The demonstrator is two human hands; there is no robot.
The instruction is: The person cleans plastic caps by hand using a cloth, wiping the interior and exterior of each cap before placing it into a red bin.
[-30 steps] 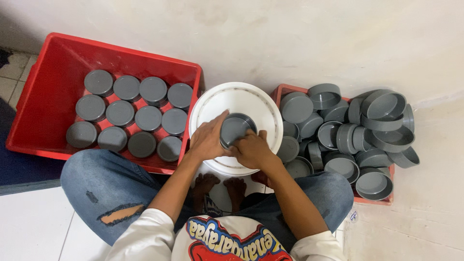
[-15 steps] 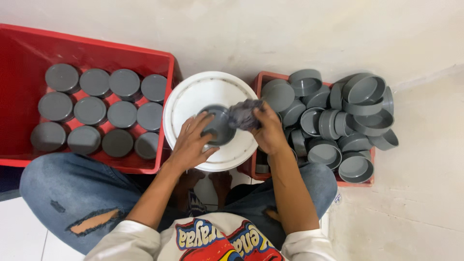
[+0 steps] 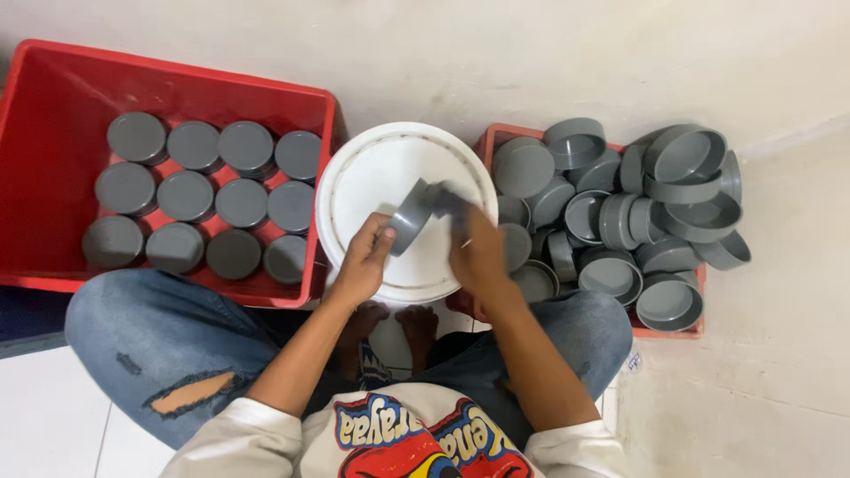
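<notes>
Hands met above a white lid between two red crates. The left hand pinched a grey cap, tilted on edge, over the lid. The right hand was curled around a second cap, blurred, touching the first; its grip could not be told more exactly. The left crate held caps standing in neat rows. The right crate was heaped with loose caps.
</notes>
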